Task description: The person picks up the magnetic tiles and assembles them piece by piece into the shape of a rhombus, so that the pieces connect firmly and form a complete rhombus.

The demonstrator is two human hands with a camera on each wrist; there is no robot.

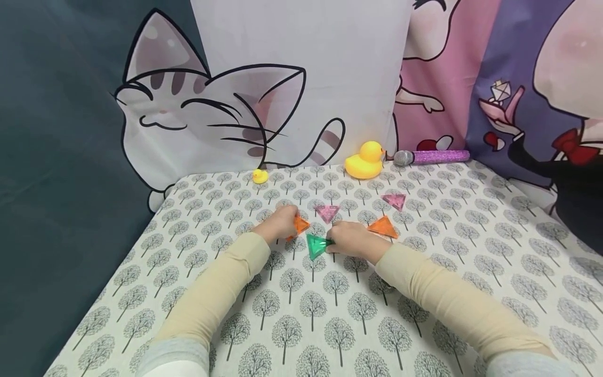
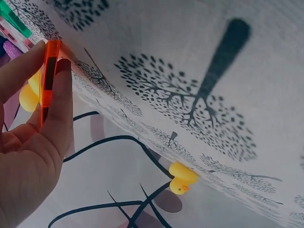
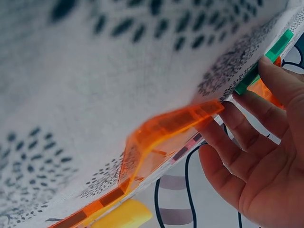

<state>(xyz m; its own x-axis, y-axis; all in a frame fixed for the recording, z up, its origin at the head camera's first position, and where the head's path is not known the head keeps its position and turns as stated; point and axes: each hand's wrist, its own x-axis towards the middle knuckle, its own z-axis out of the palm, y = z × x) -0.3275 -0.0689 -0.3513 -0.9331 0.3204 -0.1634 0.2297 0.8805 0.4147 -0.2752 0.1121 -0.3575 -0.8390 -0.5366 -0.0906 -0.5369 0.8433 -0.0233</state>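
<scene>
In the head view both hands work close together over the tree-print cloth. My left hand (image 1: pixel 281 222) pinches an orange triangular tile (image 1: pixel 301 224); the left wrist view shows this tile (image 2: pixel 50 71) edge-on between thumb and fingers. My right hand (image 1: pixel 350 240) pinches a corner of a green translucent triangular tile (image 1: pixel 315 246), just right of and nearer than the orange one. Thumb and index finger meet on the green tile (image 3: pixel 251 78) in the right wrist view. Another orange triangular tile (image 1: pixel 383 226) lies beyond the right wrist. Its contact with the right hand's other fingers is unclear.
Two pink triangular tiles lie farther back, one in the middle (image 1: pixel 327 212) and one to the right (image 1: pixel 395 201). Along the rear edge are a small yellow duck (image 1: pixel 259 176), a large yellow duck (image 1: pixel 365 161) and a purple microphone (image 1: pixel 438 157), before a cartoon curtain (image 1: pixel 348 52).
</scene>
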